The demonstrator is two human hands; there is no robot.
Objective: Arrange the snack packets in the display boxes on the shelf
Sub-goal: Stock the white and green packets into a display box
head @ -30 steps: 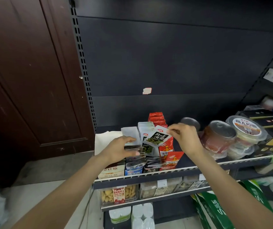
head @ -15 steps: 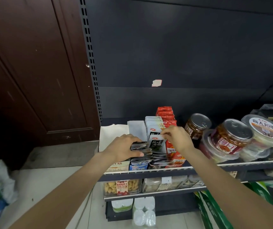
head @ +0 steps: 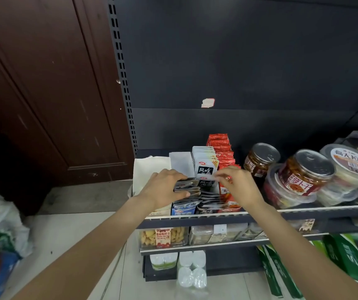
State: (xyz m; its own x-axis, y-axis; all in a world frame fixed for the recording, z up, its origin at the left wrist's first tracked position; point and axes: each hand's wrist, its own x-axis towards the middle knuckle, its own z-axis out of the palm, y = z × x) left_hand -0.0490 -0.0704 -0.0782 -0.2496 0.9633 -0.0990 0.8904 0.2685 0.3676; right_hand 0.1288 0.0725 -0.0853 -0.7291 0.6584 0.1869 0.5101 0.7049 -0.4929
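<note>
On the shelf [head: 195,215], at its left end, both hands work over the dark packets [head: 197,192] in the display boxes. The left hand [head: 165,189] curls its fingers and thumb round a fanned, slumped bunch of them. The right hand [head: 236,187] pinches the top edge of one packet just in front of the upright row [head: 205,167].

To do this well, I judge the left hand should hold the bunch forward, keeping a gap, while the right slides its packet straight down into it, then squares the tops.

Upright packets face the front with their long axis vertical; the held ones lean forward, nearly flat, their long axis running front to back. Red packets [head: 220,146] stand in the next box.
</note>
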